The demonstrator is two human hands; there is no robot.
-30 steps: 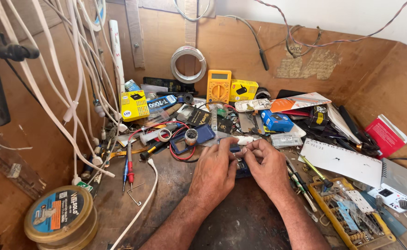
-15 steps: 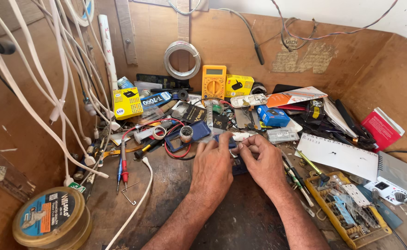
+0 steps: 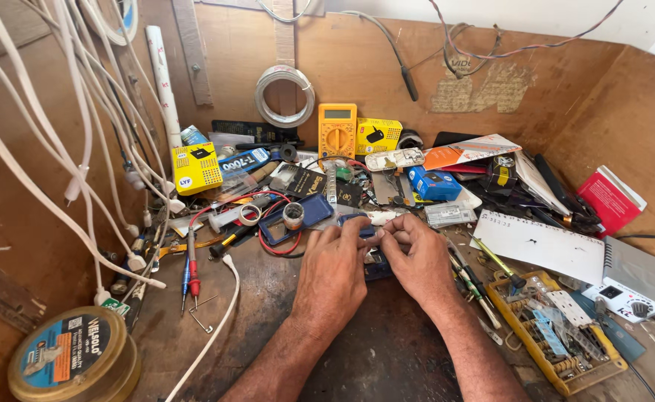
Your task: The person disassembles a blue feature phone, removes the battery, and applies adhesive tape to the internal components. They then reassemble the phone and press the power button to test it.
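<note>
We see a wooden table (image 3: 387, 357) walled by brown boards, its dark worn top filling the lower middle of the frame. White cables (image 3: 59, 149) hang in a thick bundle down the upper left. At the lower left corner sits a round brass-coloured tin (image 3: 74, 357) with a blue label. At the right, a white notepad sheet (image 3: 539, 246) lies beside a red booklet (image 3: 610, 197) and a white boxy device (image 3: 633, 279), with a yellow parts tray (image 3: 558, 335) full of small pieces at the lower right. Near the top centre a coil of white wire (image 3: 285, 95) hangs on the back wall, and just right of it a yellow multimeter (image 3: 337, 132) leans upright next to a yellow box (image 3: 377, 135). Another yellow box (image 3: 197, 168) stands at centre left.

At the centre our left hand (image 3: 332, 274) and right hand (image 3: 420, 262) meet, knuckles up. The fingers (image 3: 357, 229) of both hands are curled and pressed together, pinching a small white-and-blue part (image 3: 372, 225) between the tips; what it is exactly we cannot tell. It sits just above the table, right of a blue phone frame (image 3: 297, 217) ringed by red wire (image 3: 283, 242). A red-handled soldering tool (image 3: 192, 272) lies left of the hands.
</note>
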